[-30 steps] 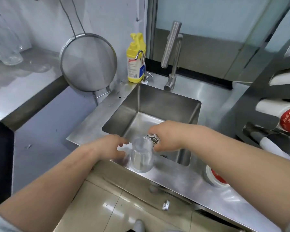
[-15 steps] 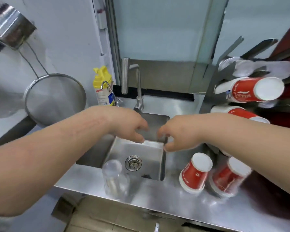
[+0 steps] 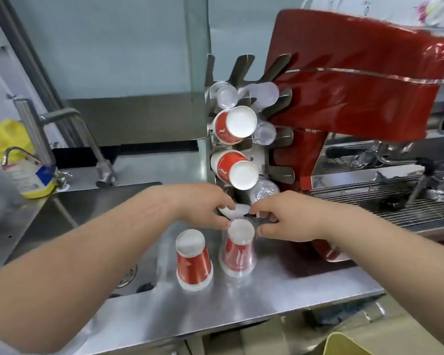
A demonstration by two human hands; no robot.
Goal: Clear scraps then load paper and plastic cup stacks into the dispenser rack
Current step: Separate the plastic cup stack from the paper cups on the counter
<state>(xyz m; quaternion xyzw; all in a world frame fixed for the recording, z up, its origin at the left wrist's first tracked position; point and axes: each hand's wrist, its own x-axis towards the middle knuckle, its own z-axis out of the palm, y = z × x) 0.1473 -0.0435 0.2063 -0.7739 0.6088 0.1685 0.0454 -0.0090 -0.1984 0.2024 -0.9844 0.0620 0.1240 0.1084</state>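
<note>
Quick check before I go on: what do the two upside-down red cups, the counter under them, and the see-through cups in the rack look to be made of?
Left red cup: likely paper, matte white base, printed red wall.
Right red cup: paper too, apparently inside a clear glossy plastic cup.
Counter: brushed stainless steel, streaky reflections.
See-through cups: thin clear plastic, probably; blurred.

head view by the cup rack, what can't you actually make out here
- White piece between the left hand and right hand: head view, fingers cover its edges, so what it is and who grips it stay unclear.
- Lowest slots of the dispenser rack: hidden behind both hands.
- How many cups each red paper cup stack holds: only the ends show.
- Yellow bottle label: blurred, near the left edge.
</note>
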